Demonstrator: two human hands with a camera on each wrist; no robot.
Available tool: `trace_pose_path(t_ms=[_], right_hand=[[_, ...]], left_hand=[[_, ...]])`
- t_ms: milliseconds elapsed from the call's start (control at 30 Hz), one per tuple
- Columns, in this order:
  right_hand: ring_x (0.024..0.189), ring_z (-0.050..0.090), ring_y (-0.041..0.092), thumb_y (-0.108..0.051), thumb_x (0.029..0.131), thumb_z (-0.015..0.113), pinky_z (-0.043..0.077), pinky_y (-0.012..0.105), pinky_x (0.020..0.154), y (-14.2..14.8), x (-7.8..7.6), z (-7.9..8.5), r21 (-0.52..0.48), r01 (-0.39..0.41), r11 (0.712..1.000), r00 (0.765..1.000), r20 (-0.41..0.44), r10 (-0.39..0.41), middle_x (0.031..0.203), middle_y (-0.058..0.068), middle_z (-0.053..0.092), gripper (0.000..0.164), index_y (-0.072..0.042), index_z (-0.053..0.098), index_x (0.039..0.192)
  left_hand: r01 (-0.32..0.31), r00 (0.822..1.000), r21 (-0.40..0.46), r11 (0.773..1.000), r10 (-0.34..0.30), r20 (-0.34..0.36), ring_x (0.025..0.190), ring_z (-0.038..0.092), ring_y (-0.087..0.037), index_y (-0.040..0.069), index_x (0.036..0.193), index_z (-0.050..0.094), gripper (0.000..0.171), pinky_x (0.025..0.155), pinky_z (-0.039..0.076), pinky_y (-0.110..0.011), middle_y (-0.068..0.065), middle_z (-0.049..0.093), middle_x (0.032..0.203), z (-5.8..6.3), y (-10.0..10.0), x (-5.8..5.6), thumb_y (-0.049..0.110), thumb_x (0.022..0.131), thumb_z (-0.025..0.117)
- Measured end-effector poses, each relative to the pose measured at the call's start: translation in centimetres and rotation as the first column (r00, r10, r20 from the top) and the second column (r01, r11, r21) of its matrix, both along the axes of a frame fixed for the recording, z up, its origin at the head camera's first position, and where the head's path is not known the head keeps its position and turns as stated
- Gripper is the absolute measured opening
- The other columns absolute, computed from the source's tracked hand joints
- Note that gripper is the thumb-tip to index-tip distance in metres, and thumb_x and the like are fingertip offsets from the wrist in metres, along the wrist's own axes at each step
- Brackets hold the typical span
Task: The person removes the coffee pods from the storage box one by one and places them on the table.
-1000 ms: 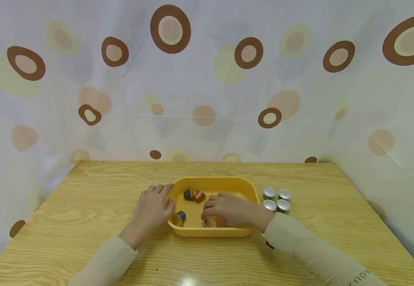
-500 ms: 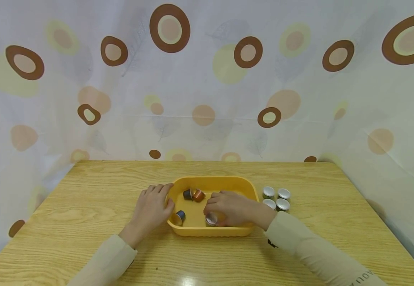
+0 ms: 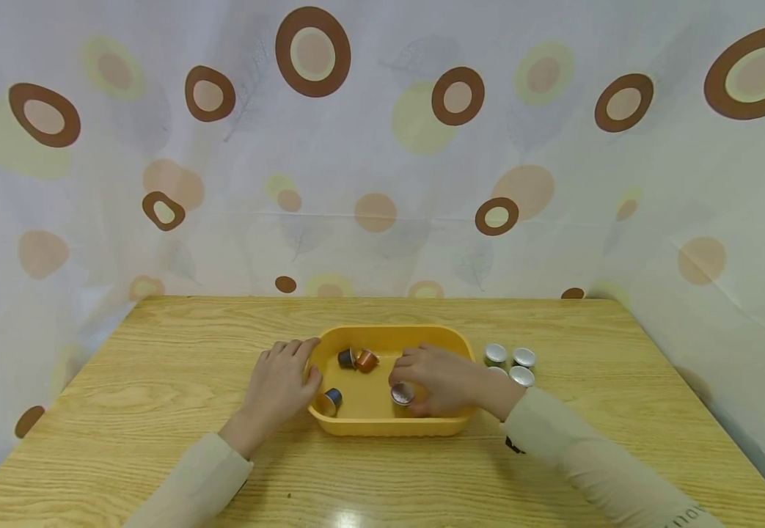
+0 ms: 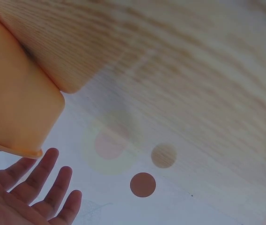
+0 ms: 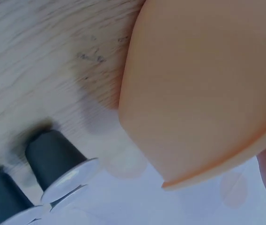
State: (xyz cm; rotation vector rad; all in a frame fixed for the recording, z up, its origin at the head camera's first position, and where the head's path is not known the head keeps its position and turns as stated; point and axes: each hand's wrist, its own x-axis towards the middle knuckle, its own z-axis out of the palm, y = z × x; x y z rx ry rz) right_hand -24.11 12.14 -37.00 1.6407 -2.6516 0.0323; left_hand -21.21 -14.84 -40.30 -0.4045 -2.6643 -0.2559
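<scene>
Inside a yellow plastic tray [image 3: 356, 422], my right hand [image 3: 441, 378] pinches a coffee capsule [image 3: 402, 394] between thumb and fingers, its silver lid tilted up; its body is mostly hidden. My left hand [image 3: 283, 378] rests at the tray's left rim, and the left wrist view shows its fingers [image 4: 46, 171] extended by the rim. Three more capsules lie in the tray: a dark one [image 3: 346, 358] touching or close to a copper one [image 3: 366, 361], and a blue one [image 3: 334, 397] near the front left corner. In the right wrist view the right hand is mostly hidden behind the tray wall.
Right of the tray, several capsules stand lid-up on the wooden table [image 3: 177, 367] in a small grid, one being this capsule [image 3: 495, 354]. The right wrist view shows a dark-bodied capsule [image 5: 53, 157] near the tray wall. A patterned curtain [image 3: 382, 161] hangs behind the table.
My right hand has moved a little to the right and up, bringing the pinched capsule along. Its silver lid shows more clearly now. The left hand has stayed at the rim.
</scene>
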Motion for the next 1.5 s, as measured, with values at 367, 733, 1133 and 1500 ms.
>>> trace_pose_path(t_ms=[367,733,1133,1500], right_hand=[[0.094,0.054,0.012,-0.032,0.076,0.069,0.044,0.037,0.084,1.8,-0.4,0.2,-0.043,0.040,0.998,0.999,-0.010,-0.041,0.100,-0.008,0.062,0.028,-0.021,0.062,0.100],[0.091,0.052,0.011,-0.032,0.074,0.067,0.042,0.033,0.077,4.0,-1.1,0.6,-0.078,0.102,0.992,0.993,-0.058,-0.107,0.098,-0.009,0.062,0.026,-0.022,0.062,0.097],[0.087,0.052,0.014,-0.030,0.068,0.074,0.044,0.035,0.074,6.2,-1.8,1.5,-0.161,0.118,0.980,0.971,-0.188,-0.148,0.094,-0.006,0.062,0.031,-0.019,0.063,0.094],[0.089,0.057,0.017,-0.028,0.069,0.073,0.047,0.041,0.076,8.2,-2.1,2.6,-0.204,0.170,0.964,0.959,-0.189,-0.209,0.095,-0.004,0.064,0.028,-0.019,0.064,0.094]], left_hand=[[0.000,1.000,0.000,1.000,0.000,0.014,0.098,0.058,-0.028,0.012,0.122,0.057,0.039,0.081,0.047,-0.044,-0.007,0.064,0.108,0.1,0.1,0.0,0.024,0.084,0.056],[-0.008,1.000,-0.002,1.000,0.008,0.019,0.098,0.058,-0.028,0.012,0.121,0.057,0.040,0.081,0.047,-0.043,-0.007,0.064,0.108,0.1,0.1,0.0,0.024,0.083,0.056],[-0.006,1.000,-0.004,1.000,0.006,0.016,0.097,0.058,-0.027,0.012,0.121,0.057,0.039,0.080,0.047,-0.043,-0.007,0.065,0.107,0.1,0.1,0.0,0.024,0.084,0.056],[-0.004,1.000,-0.001,1.000,0.004,0.012,0.098,0.057,-0.027,0.012,0.121,0.057,0.039,0.081,0.046,-0.043,-0.006,0.064,0.108,0.2,0.1,0.0,0.024,0.084,0.056]])
